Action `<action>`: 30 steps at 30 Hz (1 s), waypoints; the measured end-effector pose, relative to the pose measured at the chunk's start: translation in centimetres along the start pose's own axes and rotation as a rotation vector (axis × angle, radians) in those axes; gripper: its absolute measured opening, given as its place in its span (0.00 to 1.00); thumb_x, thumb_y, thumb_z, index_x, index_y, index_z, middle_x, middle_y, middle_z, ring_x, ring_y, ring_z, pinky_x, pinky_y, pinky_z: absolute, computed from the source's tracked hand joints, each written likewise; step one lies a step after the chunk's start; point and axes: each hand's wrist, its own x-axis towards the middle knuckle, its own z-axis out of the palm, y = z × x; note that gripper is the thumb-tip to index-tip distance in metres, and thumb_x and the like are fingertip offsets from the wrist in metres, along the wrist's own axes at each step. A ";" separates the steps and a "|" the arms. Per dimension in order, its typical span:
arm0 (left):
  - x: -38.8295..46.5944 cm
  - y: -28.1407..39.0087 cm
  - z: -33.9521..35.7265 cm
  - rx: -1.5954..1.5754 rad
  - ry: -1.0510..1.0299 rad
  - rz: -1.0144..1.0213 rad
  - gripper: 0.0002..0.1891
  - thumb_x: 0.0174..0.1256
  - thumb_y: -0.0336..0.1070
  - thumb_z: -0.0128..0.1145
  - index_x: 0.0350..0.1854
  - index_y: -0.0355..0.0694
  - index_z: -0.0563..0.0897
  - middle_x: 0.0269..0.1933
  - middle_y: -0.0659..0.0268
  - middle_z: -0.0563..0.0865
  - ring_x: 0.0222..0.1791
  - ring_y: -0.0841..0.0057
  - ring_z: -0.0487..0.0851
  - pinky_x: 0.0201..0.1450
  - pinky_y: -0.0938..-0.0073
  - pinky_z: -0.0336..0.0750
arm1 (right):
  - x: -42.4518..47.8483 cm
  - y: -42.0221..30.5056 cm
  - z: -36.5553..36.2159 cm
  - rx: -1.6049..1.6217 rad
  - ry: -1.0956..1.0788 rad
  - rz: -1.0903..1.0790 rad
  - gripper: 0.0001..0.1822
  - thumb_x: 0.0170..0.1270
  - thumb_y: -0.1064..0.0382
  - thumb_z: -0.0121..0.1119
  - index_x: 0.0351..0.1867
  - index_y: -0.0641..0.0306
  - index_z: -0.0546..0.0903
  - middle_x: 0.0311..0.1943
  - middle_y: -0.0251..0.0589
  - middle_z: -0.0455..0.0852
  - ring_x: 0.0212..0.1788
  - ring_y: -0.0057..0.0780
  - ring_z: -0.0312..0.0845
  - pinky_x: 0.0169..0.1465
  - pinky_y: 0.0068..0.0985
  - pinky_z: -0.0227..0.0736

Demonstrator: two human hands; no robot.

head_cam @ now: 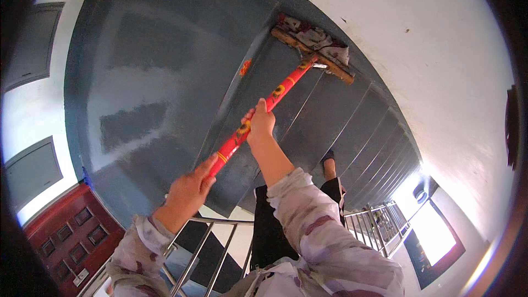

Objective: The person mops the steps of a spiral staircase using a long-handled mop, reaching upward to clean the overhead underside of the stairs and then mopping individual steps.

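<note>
A mop with a red, sunflower-printed handle (284,88) slants up and away from me. My left hand (187,192) is wrapped around its near end. Farther along the same handle, my right hand (260,121) grips it near the middle. At the far end, a worn wooden crossbar (291,40) carries a patterned cloth (315,35). The cloth lies on a dark grey stair step (284,66), close to the wall. An orange-red patch (245,67) marks the stair edge left of the mop head.
Dark grey steps (350,119) descend to the right, with one foot (329,167) on them. A metal railing (196,255) runs below my arms. The white wall (433,49) borders the stairs. Left are a shiny landing floor (144,49) and a red panelled door (74,235).
</note>
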 end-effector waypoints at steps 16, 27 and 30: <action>-20.1 6.0 1.8 -0.491 -0.409 -0.616 0.28 0.68 0.44 0.46 0.69 0.48 0.55 0.39 0.46 0.80 0.29 0.61 0.79 0.30 0.61 0.71 | -15.1 11.2 -13.7 -0.382 0.071 0.402 0.13 0.65 0.56 0.50 0.28 0.60 0.66 0.18 0.34 0.68 0.15 0.24 0.67 0.18 0.25 0.68; -10.0 4.1 6.2 -0.504 -0.075 -0.274 0.27 0.64 0.34 0.51 0.65 0.48 0.62 0.27 0.49 0.81 0.27 0.52 0.81 0.24 0.63 0.74 | -6.0 3.2 -8.6 -0.410 0.038 0.121 0.12 0.64 0.56 0.51 0.31 0.60 0.65 0.16 0.35 0.68 0.13 0.25 0.67 0.13 0.26 0.65; -4.9 3.9 7.0 -0.397 0.075 -0.070 0.26 0.63 0.36 0.52 0.65 0.48 0.63 0.28 0.47 0.81 0.26 0.51 0.81 0.25 0.62 0.74 | -3.1 -1.5 -5.7 -0.455 -0.025 0.080 0.13 0.64 0.55 0.51 0.31 0.61 0.66 0.15 0.34 0.68 0.13 0.26 0.66 0.14 0.26 0.65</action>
